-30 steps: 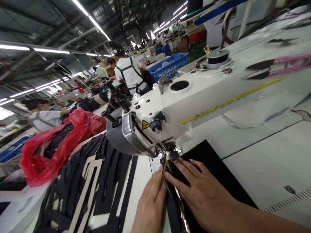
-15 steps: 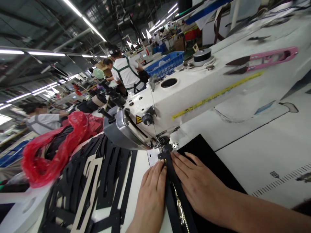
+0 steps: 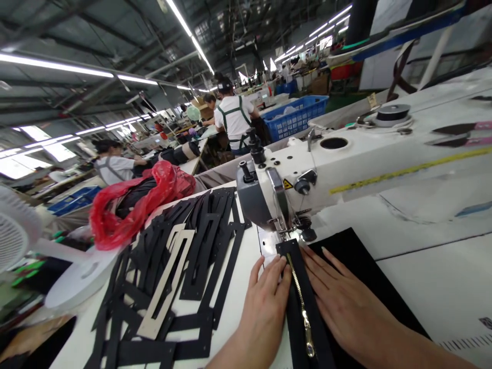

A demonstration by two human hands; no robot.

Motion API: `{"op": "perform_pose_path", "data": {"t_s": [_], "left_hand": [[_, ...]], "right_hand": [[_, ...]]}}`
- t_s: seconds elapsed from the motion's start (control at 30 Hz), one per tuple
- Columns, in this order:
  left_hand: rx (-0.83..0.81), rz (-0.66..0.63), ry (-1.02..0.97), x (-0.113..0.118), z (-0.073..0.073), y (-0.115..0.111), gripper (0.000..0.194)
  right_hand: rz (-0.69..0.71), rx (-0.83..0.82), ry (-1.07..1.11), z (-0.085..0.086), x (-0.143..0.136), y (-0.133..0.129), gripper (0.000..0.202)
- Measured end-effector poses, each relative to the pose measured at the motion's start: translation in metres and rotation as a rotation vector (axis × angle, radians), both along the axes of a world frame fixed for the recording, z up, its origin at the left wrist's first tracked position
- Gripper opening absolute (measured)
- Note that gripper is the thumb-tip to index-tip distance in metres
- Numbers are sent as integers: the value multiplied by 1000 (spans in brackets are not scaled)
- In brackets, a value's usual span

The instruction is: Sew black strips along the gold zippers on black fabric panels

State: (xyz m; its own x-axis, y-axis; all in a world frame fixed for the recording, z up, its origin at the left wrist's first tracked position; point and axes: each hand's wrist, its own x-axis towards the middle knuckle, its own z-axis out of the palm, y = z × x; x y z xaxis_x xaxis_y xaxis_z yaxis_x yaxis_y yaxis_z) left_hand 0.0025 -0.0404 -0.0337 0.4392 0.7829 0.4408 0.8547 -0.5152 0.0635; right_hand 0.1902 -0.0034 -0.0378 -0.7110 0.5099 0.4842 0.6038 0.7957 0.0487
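Presently: one zipper strip (image 3: pixel 298 285), flat, its end at the sewing machine (image 3: pixel 346 161); left hand (image 3: pixel 264 310), right hand (image 3: pixel 348 302), fingers outstretched, ungripping, pressing either side; best guided straight, fingertips clear.

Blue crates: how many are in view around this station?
2: one blue crate beyond the sewing machine, the other at the left, past the red plastic bag. Others may be hidden; farther blue shapes are too blurred to count.
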Motion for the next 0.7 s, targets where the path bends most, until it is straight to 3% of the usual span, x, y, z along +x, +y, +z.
{"op": "perform_pose_path", "data": {"t_s": [0.37,0.7], "left_hand": [[155,35,109,6,-3,0,39],[60,-9,112,-3,-4,0,36]], "right_hand": [[5,-25,-56,-1,0,-2,56],[-14,-205,-15,5,-1,-3,57]]}}
